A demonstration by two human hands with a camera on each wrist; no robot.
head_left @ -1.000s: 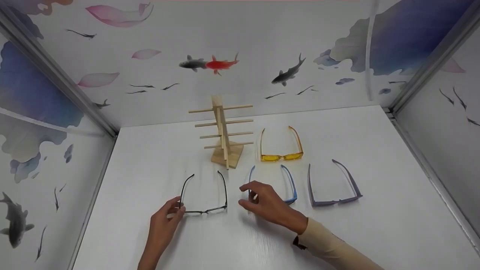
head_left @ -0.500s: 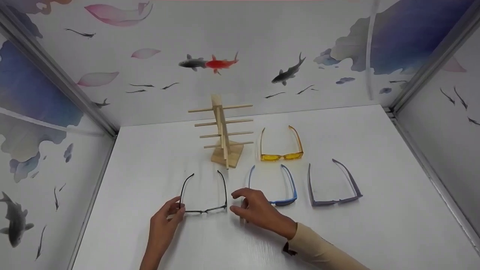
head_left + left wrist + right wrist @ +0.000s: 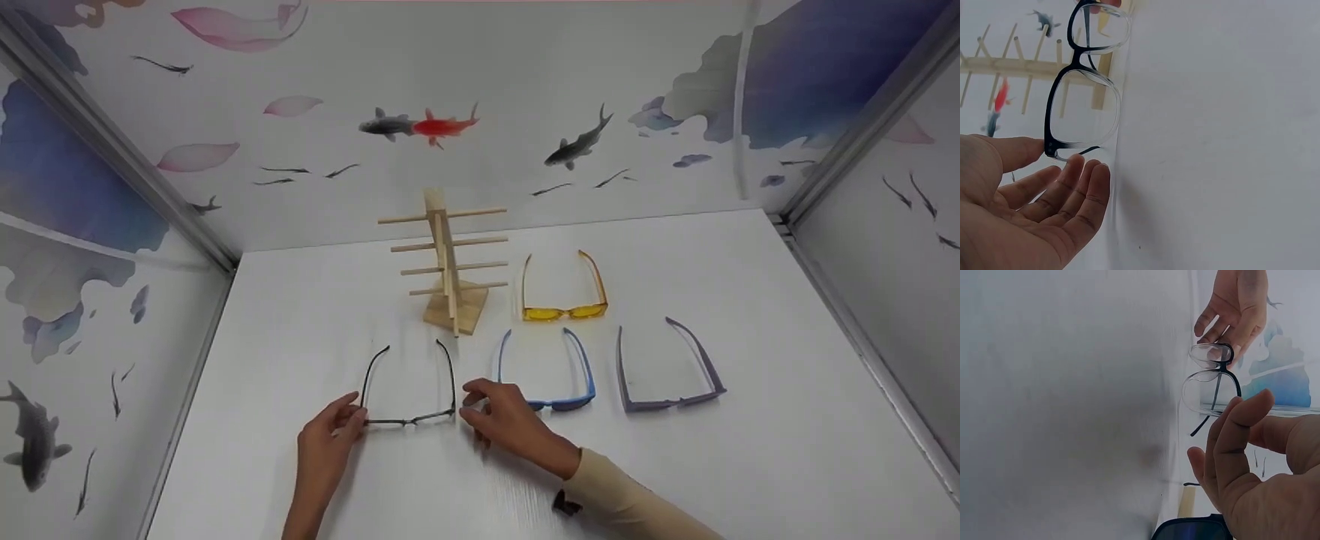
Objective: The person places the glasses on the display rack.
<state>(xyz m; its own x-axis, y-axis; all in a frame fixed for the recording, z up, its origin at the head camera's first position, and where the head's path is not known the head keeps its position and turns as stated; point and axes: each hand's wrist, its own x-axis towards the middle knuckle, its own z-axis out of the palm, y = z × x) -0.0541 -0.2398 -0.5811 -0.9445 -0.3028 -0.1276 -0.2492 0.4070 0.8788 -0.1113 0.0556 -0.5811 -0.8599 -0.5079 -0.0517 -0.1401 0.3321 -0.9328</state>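
Note:
Black-rimmed clear eyeglasses (image 3: 409, 421) stand on the white table with temples unfolded, pointing away from me. My left hand (image 3: 330, 431) pinches their left front corner; in the left wrist view the thumb (image 3: 1019, 153) meets the dark rim and the other fingers curve under the corner. Just off the right hinge, my right hand (image 3: 510, 424) holds its thumb and index finger apart with nothing between them. Blue sunglasses (image 3: 574, 403) lie right behind that hand, which covers their left front part. In the right wrist view their dark lens (image 3: 1193, 530) shows at the bottom.
A wooden rack (image 3: 442, 255) with several crossbars stands at the back middle. Yellow glasses (image 3: 564, 313) lie to its right, grey-purple glasses (image 3: 671, 403) farther right. Printed walls (image 3: 480, 67) enclose the table (image 3: 787, 450) on the back and both sides.
My right hand has moved left from over the blue sunglasses to beside the right hinge of the black-rimmed eyeglasses. The left hand stays at their left corner.

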